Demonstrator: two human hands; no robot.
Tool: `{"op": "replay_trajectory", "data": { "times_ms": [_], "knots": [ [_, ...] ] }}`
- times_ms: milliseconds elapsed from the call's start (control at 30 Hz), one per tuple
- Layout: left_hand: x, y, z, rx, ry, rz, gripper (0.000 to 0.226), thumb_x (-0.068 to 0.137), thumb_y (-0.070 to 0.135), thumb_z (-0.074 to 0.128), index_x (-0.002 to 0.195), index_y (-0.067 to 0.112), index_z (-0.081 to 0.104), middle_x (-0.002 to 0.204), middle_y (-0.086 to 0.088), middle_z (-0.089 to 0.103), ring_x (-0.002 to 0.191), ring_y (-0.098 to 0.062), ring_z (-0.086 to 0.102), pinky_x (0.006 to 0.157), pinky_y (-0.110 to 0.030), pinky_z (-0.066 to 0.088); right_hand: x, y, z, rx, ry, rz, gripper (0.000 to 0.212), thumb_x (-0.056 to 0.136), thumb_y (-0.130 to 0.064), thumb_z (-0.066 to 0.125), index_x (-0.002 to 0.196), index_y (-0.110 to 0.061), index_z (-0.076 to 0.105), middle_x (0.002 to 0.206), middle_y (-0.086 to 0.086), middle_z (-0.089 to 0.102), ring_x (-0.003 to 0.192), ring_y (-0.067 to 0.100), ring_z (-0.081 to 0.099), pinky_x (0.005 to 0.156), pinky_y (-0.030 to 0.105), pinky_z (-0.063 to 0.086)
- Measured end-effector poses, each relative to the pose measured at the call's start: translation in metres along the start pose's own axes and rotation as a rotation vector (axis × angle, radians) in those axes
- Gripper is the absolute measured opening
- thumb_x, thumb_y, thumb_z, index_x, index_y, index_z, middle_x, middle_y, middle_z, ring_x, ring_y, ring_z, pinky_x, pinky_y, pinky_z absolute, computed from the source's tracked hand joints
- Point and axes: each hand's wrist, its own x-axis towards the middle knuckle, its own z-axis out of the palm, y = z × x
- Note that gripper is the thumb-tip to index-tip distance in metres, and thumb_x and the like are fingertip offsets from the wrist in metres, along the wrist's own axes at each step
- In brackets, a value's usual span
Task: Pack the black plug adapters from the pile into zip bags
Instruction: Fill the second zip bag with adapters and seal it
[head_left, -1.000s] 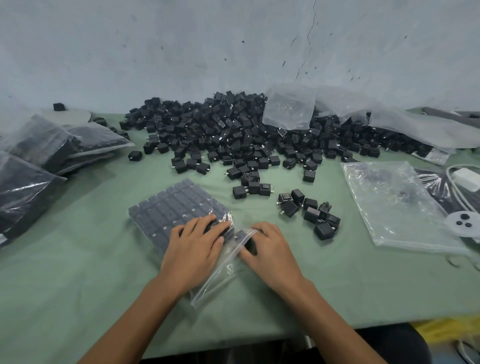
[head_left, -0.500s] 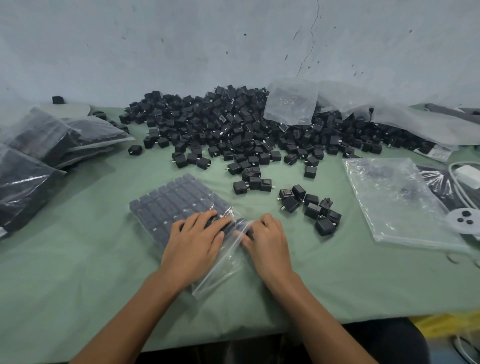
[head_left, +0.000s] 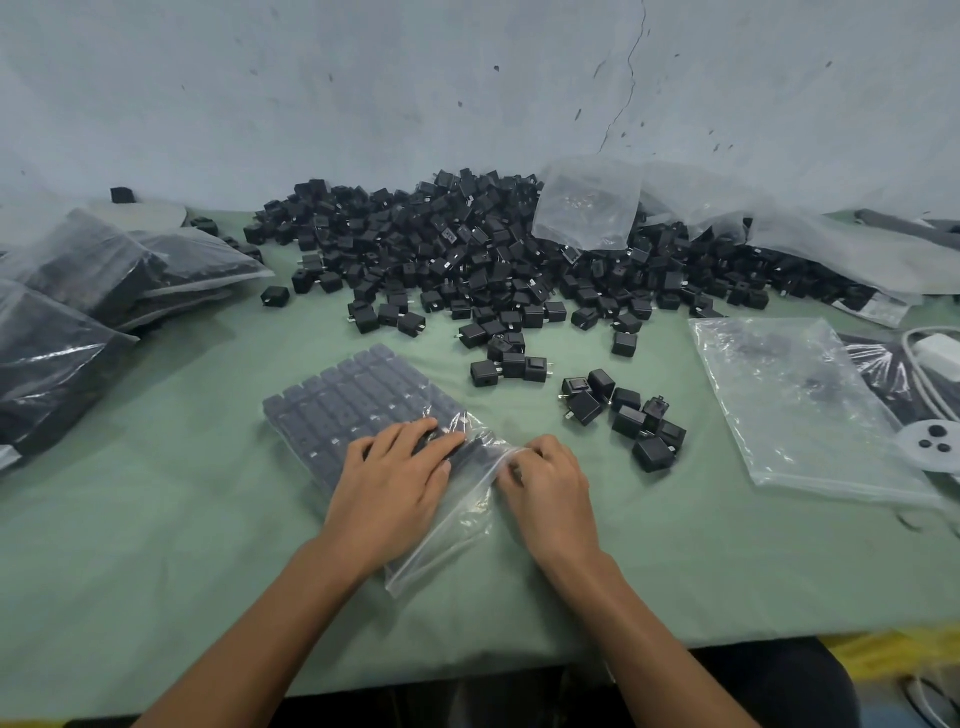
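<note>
I see a green cloth-covered table (head_left: 156, 571) filling the lower frame. A wide pile of black plug adapters (head_left: 467, 260) spreads across the upper centre. Stuffed clear bags (head_left: 78, 312) lie at the left edge, and an empty clear zip bag (head_left: 789, 405) lies flat at right. At centre lies a packed zip bag (head_left: 353, 400) holding adapters in rows. The left hand (head_left: 395, 478) presses flat on its near end, fingers straight. The right hand (head_left: 550, 478), fingers curled, seems to pinch the bag's crumpled mouth. A small loose cluster (head_left: 628, 415) sits nearby, upper right of that hand.
</note>
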Motion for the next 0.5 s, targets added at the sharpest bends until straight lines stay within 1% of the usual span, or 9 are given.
{"op": "replay_trajectory", "data": {
  "times_ms": [100,167,233,300,367,400,433,467,500],
  "knots": [
    [0.000,0.000,0.000,-0.001,-0.002,-0.005,0.049,0.101,0.051,0.014,0.146,0.050,0.033,0.152,0.017,0.037,0.136,-0.010,0.034,0.104,-0.036,0.023,0.002,-0.003,-0.001,0.023,0.033,0.003,0.016,0.080,-0.012,0.074,0.068,-0.008,0.064,0.082,0.008,0.059,0.078,0.030,0.058,0.070,0.035,0.048],
    [0.000,-0.001,0.001,0.000,-0.002,-0.003,0.049,0.102,0.051,0.014,0.147,0.049,0.032,0.152,0.017,0.036,0.136,-0.010,0.033,0.105,-0.035,0.022,0.001,-0.003,-0.002,0.027,0.071,0.004,0.024,0.079,-0.014,0.077,0.064,-0.007,0.059,0.078,0.008,0.059,0.069,0.029,0.058,0.063,0.035,0.049],
    [0.001,-0.002,0.002,0.003,-0.003,0.001,0.046,0.103,0.049,0.017,0.147,0.049,0.032,0.152,0.017,0.035,0.137,-0.009,0.033,0.105,-0.035,0.021,0.001,0.001,-0.001,0.029,0.130,0.023,0.035,0.078,-0.018,0.079,0.060,-0.011,0.050,0.072,0.006,0.056,0.061,0.029,0.055,0.058,0.034,0.046],
    [0.001,-0.001,0.002,0.005,-0.002,0.002,0.046,0.103,0.049,0.018,0.148,0.049,0.031,0.153,0.017,0.035,0.137,-0.009,0.033,0.105,-0.035,0.021,0.003,0.006,-0.001,0.033,0.134,0.050,0.036,0.080,-0.022,0.076,0.065,-0.017,0.043,0.074,0.003,0.053,0.065,0.027,0.052,0.060,0.035,0.041],
    [0.001,-0.001,0.002,0.005,-0.002,0.002,0.047,0.103,0.049,0.017,0.148,0.049,0.030,0.153,0.017,0.035,0.137,-0.009,0.032,0.105,-0.035,0.020,0.007,0.012,0.000,0.050,0.088,0.013,0.028,0.082,-0.024,0.072,0.082,-0.020,0.044,0.087,-0.001,0.051,0.078,0.022,0.049,0.067,0.030,0.033],
    [0.001,-0.001,0.002,0.008,0.000,0.003,0.047,0.103,0.049,0.017,0.148,0.049,0.030,0.153,0.017,0.034,0.136,-0.009,0.032,0.104,-0.034,0.020,0.010,0.014,0.000,0.077,0.038,-0.013,0.027,0.084,-0.024,0.071,0.096,-0.020,0.047,0.098,-0.002,0.053,0.088,0.019,0.049,0.073,0.026,0.034],
    [0.001,-0.001,0.002,0.012,0.004,0.003,0.046,0.103,0.049,0.018,0.148,0.049,0.030,0.152,0.018,0.035,0.136,-0.009,0.032,0.104,-0.034,0.020,0.013,0.016,-0.001,0.099,-0.042,-0.041,0.036,0.086,-0.023,0.069,0.115,-0.019,0.049,0.113,-0.002,0.055,0.100,0.018,0.050,0.082,0.024,0.036],
    [0.000,-0.001,0.002,0.013,0.008,0.003,0.045,0.104,0.048,0.020,0.148,0.049,0.031,0.152,0.018,0.035,0.136,-0.009,0.032,0.104,-0.034,0.020,0.018,0.018,-0.002,0.116,-0.139,-0.073,0.050,0.088,-0.020,0.067,0.133,-0.020,0.045,0.126,0.000,0.055,0.112,0.018,0.050,0.091,0.023,0.037],
    [0.000,-0.001,0.002,0.010,0.010,0.004,0.045,0.104,0.048,0.021,0.148,0.049,0.031,0.152,0.017,0.036,0.136,-0.009,0.032,0.104,-0.035,0.021,0.022,0.019,-0.003,0.120,-0.226,-0.103,0.059,0.090,-0.016,0.064,0.144,-0.020,0.041,0.133,0.001,0.055,0.119,0.019,0.050,0.096,0.022,0.035]
  ]
}}
